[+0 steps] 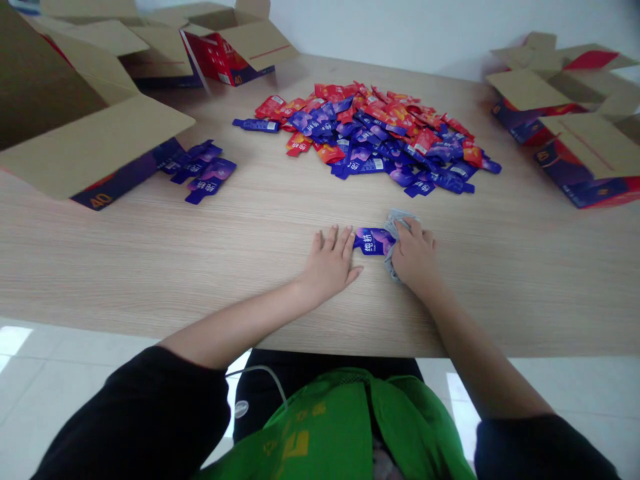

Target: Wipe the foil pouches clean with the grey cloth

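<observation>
Pale wood grain covers the table, which reaches back toward a white wall. Seen from the central sachet, an open box stands at 10 o'clock, with loose sachets just beside it. Left hand lies flat, fingers slightly spread, gripping nothing, its fingertips at the sachet's neck. That sachet, flat on the table, looks light, soft and slick, likely to slide; the neck or a sealed edge seems the best hold. It lies at 2 o'clock from the left hand and 9 o'clock from the right hand, which curls over a bunched grey cloth. At 12 o'clock sits a red-and-blue pile; at 2 o'clock, two open boxes.
</observation>
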Motion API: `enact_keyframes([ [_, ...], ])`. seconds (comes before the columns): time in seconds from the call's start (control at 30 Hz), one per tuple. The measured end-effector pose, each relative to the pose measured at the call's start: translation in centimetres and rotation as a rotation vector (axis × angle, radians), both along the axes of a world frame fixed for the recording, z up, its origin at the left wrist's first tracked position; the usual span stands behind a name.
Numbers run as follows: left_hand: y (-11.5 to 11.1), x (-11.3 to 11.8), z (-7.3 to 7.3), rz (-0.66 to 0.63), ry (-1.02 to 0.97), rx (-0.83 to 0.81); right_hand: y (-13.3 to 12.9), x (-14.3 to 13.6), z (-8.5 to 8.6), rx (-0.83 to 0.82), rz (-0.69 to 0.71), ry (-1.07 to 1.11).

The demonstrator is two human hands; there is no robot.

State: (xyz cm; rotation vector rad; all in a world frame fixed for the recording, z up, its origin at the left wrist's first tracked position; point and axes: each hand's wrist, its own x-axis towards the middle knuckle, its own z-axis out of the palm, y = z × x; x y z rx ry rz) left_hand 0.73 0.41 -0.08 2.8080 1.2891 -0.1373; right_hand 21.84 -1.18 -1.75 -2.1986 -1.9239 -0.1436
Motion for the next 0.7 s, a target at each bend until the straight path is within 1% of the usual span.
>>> enact_keyframes([
  [0.13,-0.8,-0.2,0.0,-0.06,-0.034,0.062,-0.5,-0.4,0.0,-0.004,-0.024,-0.003],
  [0.3,-1.4,0.0,0.0,-0.02,-0.002,-0.002,-0.3,0.3,-0.1,0.023,-0.004,0.099],
  [0.37,-1.4,0.0,0.0,-0.01,-0.004,-0.019,0.1,0.6,0.3,0.051,0.013,0.181],
  [0.43,-1.3,0.0,-0.1,-0.004,-0.009,-0.03,0.6,0.5,1.1,0.108,0.054,0.251],
  [0.5,-1.3,-0.1,-0.2,0.0,-0.018,-0.032,1.4,-0.6,1.9,0.155,0.125,0.274],
  [0.57,-1.3,-0.1,-0.2,0.005,-0.027,-0.034,2.1,-2.4,2.5,0.143,0.199,0.249],
  [0.63,-1.3,0.0,-0.2,0.011,-0.028,-0.041,2.9,-4.5,2.4,0.069,0.246,0.189],
  [0.7,-1.3,0.1,-0.2,0.016,-0.021,-0.048,3.4,-5.9,2.0,-0.016,0.277,0.115],
])
